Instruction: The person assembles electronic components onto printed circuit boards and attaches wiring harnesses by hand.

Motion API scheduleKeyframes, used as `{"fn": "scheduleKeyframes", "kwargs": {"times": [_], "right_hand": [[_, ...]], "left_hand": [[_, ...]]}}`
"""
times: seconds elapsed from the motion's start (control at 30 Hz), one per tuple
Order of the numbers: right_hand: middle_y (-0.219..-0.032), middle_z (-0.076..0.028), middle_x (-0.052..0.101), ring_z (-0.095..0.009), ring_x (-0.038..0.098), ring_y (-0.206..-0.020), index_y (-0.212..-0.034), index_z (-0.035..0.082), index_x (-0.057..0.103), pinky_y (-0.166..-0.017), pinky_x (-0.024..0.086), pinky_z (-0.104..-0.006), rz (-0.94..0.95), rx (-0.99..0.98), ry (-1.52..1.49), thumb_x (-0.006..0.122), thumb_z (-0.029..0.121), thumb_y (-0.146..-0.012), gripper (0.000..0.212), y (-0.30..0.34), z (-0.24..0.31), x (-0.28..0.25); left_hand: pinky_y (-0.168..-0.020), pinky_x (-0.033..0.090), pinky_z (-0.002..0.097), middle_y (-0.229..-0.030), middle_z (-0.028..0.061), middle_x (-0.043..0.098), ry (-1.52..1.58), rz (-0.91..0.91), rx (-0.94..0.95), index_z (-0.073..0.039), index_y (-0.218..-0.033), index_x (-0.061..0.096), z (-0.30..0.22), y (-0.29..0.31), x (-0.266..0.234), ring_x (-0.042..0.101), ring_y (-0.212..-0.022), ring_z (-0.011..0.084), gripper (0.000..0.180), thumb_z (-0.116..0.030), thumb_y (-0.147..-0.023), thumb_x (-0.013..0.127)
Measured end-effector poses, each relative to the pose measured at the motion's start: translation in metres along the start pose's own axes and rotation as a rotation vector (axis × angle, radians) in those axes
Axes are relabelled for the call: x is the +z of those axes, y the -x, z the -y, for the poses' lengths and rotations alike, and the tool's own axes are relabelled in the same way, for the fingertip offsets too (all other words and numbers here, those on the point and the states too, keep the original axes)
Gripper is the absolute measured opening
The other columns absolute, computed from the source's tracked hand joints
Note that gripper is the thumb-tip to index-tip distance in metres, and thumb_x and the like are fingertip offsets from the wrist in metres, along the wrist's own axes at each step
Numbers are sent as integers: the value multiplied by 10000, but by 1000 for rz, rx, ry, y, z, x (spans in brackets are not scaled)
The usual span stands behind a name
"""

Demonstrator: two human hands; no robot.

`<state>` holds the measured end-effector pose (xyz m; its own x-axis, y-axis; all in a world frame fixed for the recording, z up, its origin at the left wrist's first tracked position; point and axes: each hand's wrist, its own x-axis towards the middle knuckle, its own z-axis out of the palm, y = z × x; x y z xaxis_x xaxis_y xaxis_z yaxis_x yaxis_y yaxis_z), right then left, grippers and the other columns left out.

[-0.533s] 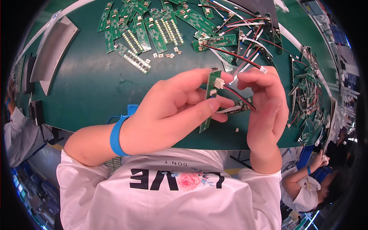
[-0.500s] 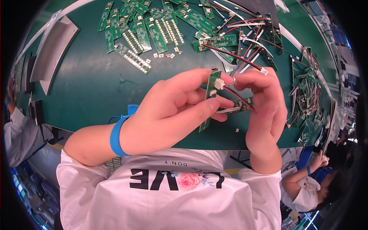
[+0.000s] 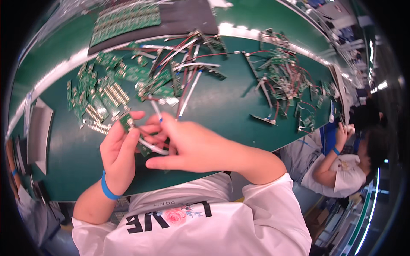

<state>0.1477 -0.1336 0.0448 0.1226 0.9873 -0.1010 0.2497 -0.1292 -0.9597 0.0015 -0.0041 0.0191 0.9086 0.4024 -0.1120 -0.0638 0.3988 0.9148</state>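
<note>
Green table (image 3: 239, 115), strewn with loose circuit boards (image 3: 102, 96) and a wire pile (image 3: 286, 72). Left hand (image 3: 117, 153) pinches a small green board (image 3: 127, 121) just above the table's near edge. Right hand (image 3: 192, 147) pinches the white wire (image 3: 149, 145) at that board. Best done holding the board steady, wire end square to its socket, pressing gently.

circuit board (image 3: 127, 121): green | wires (image 3: 150, 144): white, red | wristband (image 3: 106, 190): blue | table (image 3: 226, 106): dark green

Electronics assembly workshop: circuit boards (image 3: 104, 96), workbench (image 3: 222, 111)
</note>
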Motion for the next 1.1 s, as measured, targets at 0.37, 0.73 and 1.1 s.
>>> {"fn": "scheduleKeyframes", "kwargs": {"times": [0.37, 0.73, 1.1], "right_hand": [[-583, -56, 582, -94, 484, -361, -1103, -38, 570, -335, 372, -205, -436, 99, -517, 449, 250, -980, 335, 121, 4, -93], [-847, -133, 635, -205, 629, -699, -1166, -47, 542, -608, 496, -328, -1156, 525, 724, 560, 297, -912, 428, 160, -66, -278], [-1173, -175, 505, -351, 458, -1141, -1149, 12, 524, -943, 382, -439, -196, -278, 874, 682, 207, -790, 438, 29, -10, 34]], "left_hand": [[-967, 416, 404, -1249, 182, 540, -1093, 304, 448, -11, -1265, 505, 3, -13, 13, 531, -1145, 355, 451, -127, -845, 625], [-870, 434, 425, -1055, 143, 587, -1292, 200, 578, -33, -1016, 608, 14, -25, -4, 546, -1005, 334, 267, -95, -760, 656], [-777, 458, 386, -913, 87, 571, -1649, -300, 412, -55, -1039, 613, -9, -20, -65, 548, -877, 296, 352, -183, -735, 735]]}}
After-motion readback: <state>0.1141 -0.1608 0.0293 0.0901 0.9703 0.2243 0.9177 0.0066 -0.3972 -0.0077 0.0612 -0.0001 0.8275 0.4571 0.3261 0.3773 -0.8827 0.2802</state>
